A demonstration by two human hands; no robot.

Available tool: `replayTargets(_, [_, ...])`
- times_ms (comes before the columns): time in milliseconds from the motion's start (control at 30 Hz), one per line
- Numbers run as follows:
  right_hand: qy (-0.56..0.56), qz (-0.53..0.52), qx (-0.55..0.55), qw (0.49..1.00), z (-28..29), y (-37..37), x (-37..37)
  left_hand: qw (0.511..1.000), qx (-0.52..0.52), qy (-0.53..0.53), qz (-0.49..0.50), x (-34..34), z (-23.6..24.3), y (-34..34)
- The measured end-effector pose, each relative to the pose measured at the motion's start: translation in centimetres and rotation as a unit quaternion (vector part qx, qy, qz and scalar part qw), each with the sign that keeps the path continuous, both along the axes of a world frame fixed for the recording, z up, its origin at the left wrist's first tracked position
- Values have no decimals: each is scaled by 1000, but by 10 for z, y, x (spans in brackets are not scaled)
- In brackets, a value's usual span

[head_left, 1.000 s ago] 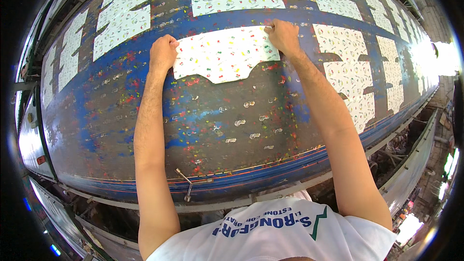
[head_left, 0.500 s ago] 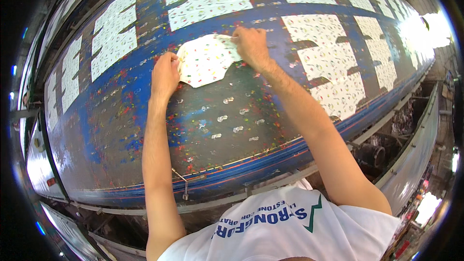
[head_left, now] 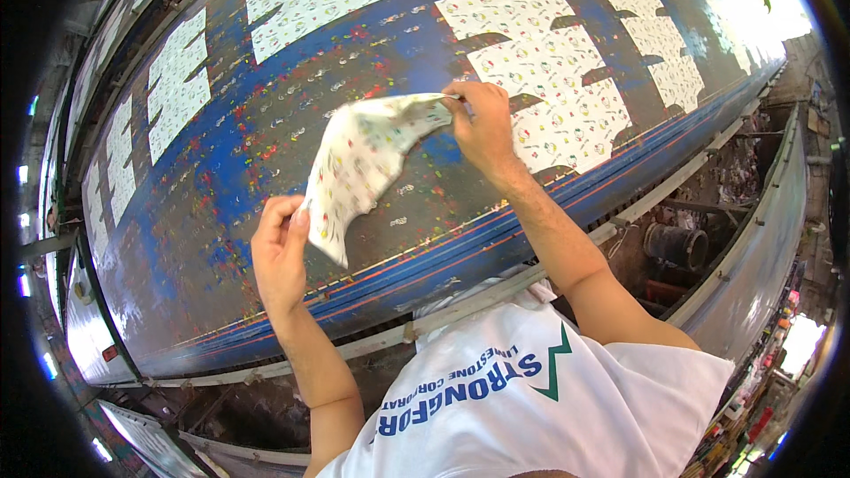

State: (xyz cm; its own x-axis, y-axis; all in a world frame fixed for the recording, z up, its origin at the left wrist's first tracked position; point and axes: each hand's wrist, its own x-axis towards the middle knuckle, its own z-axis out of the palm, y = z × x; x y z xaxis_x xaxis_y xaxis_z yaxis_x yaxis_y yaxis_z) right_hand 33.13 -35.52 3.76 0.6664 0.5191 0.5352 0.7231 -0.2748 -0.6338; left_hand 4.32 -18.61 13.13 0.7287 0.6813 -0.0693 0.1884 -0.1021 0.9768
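A white fabric piece (head_left: 363, 150) with a small multicoloured print hangs creased and bent between my hands above the paint-speckled blue and dark table (head_left: 221, 221). My left hand (head_left: 280, 243) pinches its lower left end, thumb and fingers closed on the edge. My right hand (head_left: 478, 128) grips the other end at the upper right. Just right of that hand, printed cut pieces (head_left: 540, 71) of the same white fabric lie flat on the table.
More printed pieces (head_left: 301, 0) lie in rows along the far side and both ends. The table's near edge has striped blue rails (head_left: 452, 265). Below at the right are a metal trough (head_left: 761, 221) and a dark cylindrical fitting (head_left: 673, 243).
The piece, held nearly flat on the table earlier, is lifted and bent. My left hand has come down toward the near edge; the view has swung, showing more of the table's right part.
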Motion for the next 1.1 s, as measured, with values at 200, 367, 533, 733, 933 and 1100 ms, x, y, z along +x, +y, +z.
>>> replayTargets(200, [21, -16, 22, 999, 0, -93, 31, 1000, 9, 4, -6, -6, 17, -94])
replayTargets(367, [72, -13, 10, 997, -3, -181, 84, 998, -32, 40, 45, 39, 11, -203])
replayTargets(533, [127, -14, 31, 991, -3, -276, 147, 996, -69, 16, 57, 109, 2, -289])
replayTargets(733, [277, -9, 25, 961, -5, -371, 195, 995, -102, 18, 1, 171, -2, -336])
replayTargets(933, [308, -27, 42, 950, -9, -392, 221, 996, -8, 80, 32, 203, -15, -337])
replayTargets(1100, [198, -22, 1, 980, -29, -347, 256, 964, 205, 155, 61, 246, -68, -284])
